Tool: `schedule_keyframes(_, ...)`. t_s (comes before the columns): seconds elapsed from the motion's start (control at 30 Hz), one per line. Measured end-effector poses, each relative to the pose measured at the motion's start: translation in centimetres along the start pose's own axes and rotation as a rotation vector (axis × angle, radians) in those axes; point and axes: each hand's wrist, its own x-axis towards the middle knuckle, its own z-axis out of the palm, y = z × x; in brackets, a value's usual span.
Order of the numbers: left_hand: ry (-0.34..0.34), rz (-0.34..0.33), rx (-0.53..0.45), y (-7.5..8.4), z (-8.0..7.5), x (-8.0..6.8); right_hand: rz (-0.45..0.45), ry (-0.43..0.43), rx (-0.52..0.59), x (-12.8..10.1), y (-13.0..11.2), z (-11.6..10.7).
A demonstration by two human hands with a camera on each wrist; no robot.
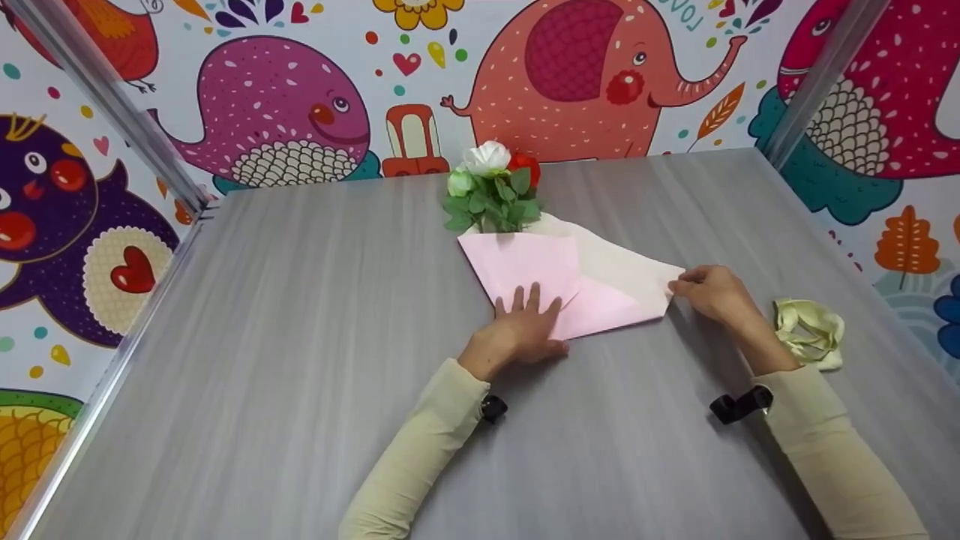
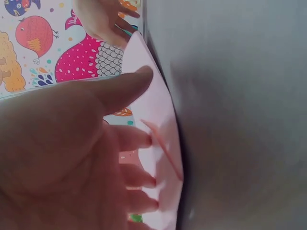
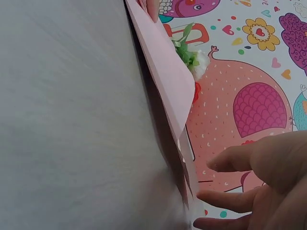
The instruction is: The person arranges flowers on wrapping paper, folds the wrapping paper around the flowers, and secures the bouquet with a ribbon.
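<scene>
A bouquet with a white rose, a red flower, a pale green bud and green leaves lies at the middle of the table. Around its stems is pink wrapping paper, folded over on the left, its cream inner side showing on the right. My left hand rests on the fold with fingers spread; in the left wrist view, the fingertips touch the pink sheet. At the paper's right corner, my right hand touches the edge. The right wrist view shows its thumb apart from its fingers.
A pale yellow-green ribbon lies loosely bundled beside my right forearm. The grey table meets cartoon-printed walls at the back and sides, with metal posts at the corners.
</scene>
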Motion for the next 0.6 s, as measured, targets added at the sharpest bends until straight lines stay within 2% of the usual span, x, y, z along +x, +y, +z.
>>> schedule_keyframes(0.1, -0.009, 0.004, 0.001, 0.07, 0.03, -0.05, 0.008, -0.01, -0.012, 0.05, -0.1, 0.02)
schedule_keyframes(0.27, -0.021, 0.015, -0.005, -0.26, 0.05, -0.03, 0.023, -0.031, -0.127, 0.24, -0.16, 0.18)
schedule_keyframes(0.33, -0.028, 0.02, -0.004, -0.28, 0.06, 0.0, 0.023, -0.047, -0.137, 0.28, -0.05, 0.23)
schedule_keyframes(0.6, -0.03, 0.022, 0.016, -0.07, 0.11, 0.04, -0.003, -0.03, 0.017, 0.12, 0.14, 0.63)
